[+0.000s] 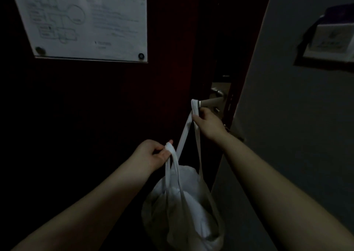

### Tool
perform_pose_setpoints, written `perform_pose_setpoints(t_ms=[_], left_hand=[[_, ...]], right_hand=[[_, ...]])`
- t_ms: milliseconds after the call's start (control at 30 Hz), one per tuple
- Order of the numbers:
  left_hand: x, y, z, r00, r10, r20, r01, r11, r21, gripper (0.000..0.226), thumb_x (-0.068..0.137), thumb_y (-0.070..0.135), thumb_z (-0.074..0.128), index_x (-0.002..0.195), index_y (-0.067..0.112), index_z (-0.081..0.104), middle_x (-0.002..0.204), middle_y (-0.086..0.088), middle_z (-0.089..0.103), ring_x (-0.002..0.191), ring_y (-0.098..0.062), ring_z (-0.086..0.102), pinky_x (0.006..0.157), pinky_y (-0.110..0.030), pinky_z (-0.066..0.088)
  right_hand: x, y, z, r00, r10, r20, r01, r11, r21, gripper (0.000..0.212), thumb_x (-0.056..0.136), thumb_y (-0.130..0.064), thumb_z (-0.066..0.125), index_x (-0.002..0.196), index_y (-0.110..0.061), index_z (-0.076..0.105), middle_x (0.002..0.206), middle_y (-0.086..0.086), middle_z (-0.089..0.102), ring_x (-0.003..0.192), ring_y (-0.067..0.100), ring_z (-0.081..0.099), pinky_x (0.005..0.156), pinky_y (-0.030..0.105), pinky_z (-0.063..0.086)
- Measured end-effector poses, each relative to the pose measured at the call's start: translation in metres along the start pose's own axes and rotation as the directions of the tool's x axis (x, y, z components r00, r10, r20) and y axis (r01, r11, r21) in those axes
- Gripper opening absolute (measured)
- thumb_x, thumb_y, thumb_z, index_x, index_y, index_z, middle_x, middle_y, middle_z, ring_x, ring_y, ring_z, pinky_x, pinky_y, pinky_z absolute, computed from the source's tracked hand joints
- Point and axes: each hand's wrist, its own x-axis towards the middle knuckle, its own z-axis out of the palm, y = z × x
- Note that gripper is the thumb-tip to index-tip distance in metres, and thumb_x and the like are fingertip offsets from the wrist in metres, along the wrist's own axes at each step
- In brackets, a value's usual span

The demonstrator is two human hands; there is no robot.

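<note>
A white plastic bag [183, 212] hangs low before the dark door [95, 116]. The left grip [153, 153] clenches one bag handle [172, 160]. Farther up, the right grip [208, 123] pinches the other handle [194, 107], which is looped over the door lever [210, 101]. A floor plan [86, 21] hangs above.

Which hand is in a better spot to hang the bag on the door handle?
Probably the right. The right hand pinches one loop of the white bag right at the tip of the door handle. The left hand grips the other loop lower, farther from the handle.
</note>
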Motion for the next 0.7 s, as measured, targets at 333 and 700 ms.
perform_pose_setpoints(t_ms=[333, 700], left_hand=[[0.014, 0.101, 0.012, 0.984, -0.046, 0.175, 0.176, 0.453, -0.874, 0.033, 0.092, -0.013, 0.037, 0.124, -0.010, 0.044, 0.125, -0.027, 0.047, 0.114, -0.032, 0.054, 0.098, -0.032, 0.045], [-0.037, 0.114, 0.029, 0.991, 0.133, 0.026, -0.063, 0.621, -0.781, 0.060, 0.084, -0.024, 0.014, 0.120, 0.009, 0.048, 0.114, -0.030, 0.046, 0.101, -0.028, 0.055, 0.086, -0.036, 0.048]], right_hand=[[0.020, -0.055, -0.017, 0.956, -0.160, -0.245, 0.240, 0.907, 0.346, 0.029, 0.102, -0.027, 0.034, 0.079, -0.023, 0.052, 0.072, -0.005, 0.050, 0.065, 0.007, 0.049, 0.059, 0.021, 0.038], [-0.008, -0.073, -0.052, 0.970, -0.220, 0.105, 0.129, 0.827, 0.547, 0.012, 0.097, -0.014, 0.047, 0.097, -0.014, 0.059, 0.074, 0.000, 0.057, 0.062, 0.008, 0.054, 0.058, 0.017, 0.046]])
